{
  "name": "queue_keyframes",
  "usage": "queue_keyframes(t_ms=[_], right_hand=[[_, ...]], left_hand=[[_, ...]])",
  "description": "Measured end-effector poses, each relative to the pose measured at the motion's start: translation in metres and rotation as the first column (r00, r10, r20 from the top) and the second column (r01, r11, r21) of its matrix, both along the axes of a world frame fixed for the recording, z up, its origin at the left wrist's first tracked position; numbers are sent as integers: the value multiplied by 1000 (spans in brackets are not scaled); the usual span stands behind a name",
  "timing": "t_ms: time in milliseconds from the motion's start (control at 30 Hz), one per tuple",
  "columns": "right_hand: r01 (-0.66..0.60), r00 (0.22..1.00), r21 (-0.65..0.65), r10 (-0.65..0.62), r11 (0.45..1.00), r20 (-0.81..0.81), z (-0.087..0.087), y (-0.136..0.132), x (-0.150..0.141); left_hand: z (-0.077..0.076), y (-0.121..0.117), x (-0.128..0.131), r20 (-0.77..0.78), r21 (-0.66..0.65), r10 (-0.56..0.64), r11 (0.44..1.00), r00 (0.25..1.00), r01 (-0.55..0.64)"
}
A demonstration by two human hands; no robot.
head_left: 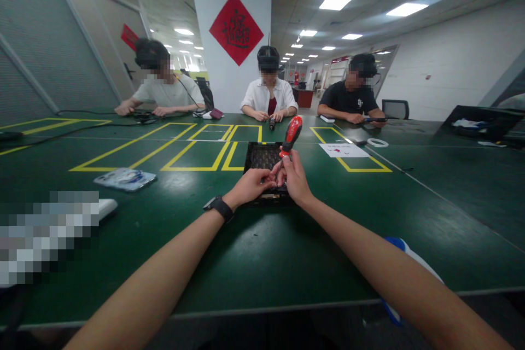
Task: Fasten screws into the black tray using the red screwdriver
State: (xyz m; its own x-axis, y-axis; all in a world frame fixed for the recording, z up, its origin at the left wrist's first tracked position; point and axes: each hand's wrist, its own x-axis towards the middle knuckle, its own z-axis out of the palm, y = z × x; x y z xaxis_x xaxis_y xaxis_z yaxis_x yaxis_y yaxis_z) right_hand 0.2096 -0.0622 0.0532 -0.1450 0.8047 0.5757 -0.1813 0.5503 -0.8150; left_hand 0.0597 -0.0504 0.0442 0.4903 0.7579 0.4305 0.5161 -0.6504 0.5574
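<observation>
Screwdriver (pixel 292 132) at twelve o'clock: glossy red butt, black grip, red collar, leaning toward one o'clock. Right hand (pixel 297 181) grasps it low; left hand (pixel 252 186) has fingers bunched alongside, cannot tell on what. Both over an open black case (pixel 261 158). Plastic packet (pixel 125 179) at eleven o'clock, white sheet (pixel 344 150) at one. Farther, twelve o'clock: co-worker (pixel 253 97) fingering a small dark object (pixel 272 123).

Green table (pixel 262 262): black case (pixel 256 159), plastic packet (pixel 125 179), white paper (pixel 350 151).
</observation>
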Motion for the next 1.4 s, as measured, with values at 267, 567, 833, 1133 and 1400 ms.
queue_keyframes(t_ms=[267,567,833,1133,1400], right_hand=[[48,999,8,-48,999,-1,-1,0,0],[4,1000,-1,-4,1000,-22,0,0,0],[44,999,-3,-44,999,-19,0,-1,1],[12,1000,-5,-12,1000,-6,0,-1,0],[56,998,0,-56,998,-6,2,-4,-1]], left_hand=[[8,-7,2,115,-30,-51,998,992,55],[3,-3,1,-8,3,-31,1000,999,31],[6,-3,1,78,-85,-68,994,995,75],[5,-2,0,23,-39,-40,998,999,41],[5,-4,2,57,-7,-36,999,998,37]])
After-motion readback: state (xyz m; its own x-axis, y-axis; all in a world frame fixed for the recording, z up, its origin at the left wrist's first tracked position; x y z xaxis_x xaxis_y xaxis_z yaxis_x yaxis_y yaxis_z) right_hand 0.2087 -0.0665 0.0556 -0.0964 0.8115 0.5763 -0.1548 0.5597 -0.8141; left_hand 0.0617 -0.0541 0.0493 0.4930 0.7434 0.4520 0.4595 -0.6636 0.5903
